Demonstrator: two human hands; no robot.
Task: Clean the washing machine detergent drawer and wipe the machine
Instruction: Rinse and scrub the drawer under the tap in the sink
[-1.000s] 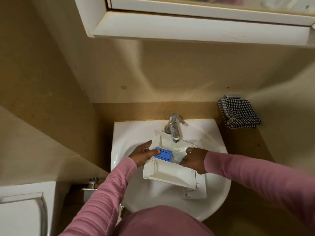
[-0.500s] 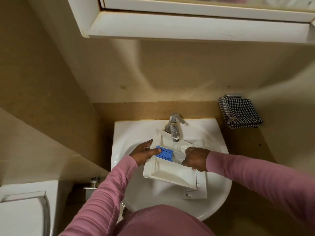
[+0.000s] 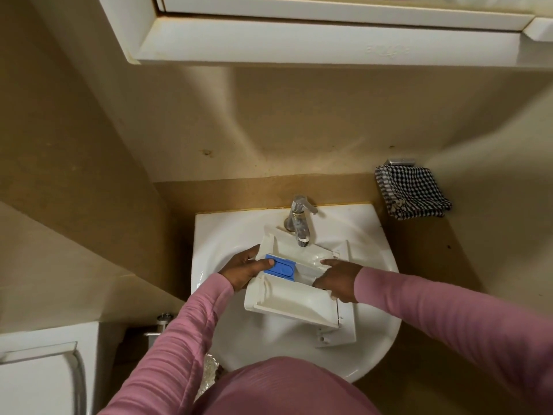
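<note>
A white detergent drawer with a blue insert lies tilted across the white sink, its far end under the chrome tap. My left hand grips the drawer's left edge, thumb on the blue insert. My right hand reaches into the drawer's right compartment, fingers stretched toward the wet part below the spout. The drawer's front panel sticks out at the lower right.
A black-and-white checked cloth hangs on a wall holder to the right of the sink. A white cabinet juts out overhead. A white toilet cistern stands at the lower left, with a pipe valve beside it.
My right hand's fingers have stretched out toward the tap end of the drawer. The drawer and my left hand have stayed where they were.
</note>
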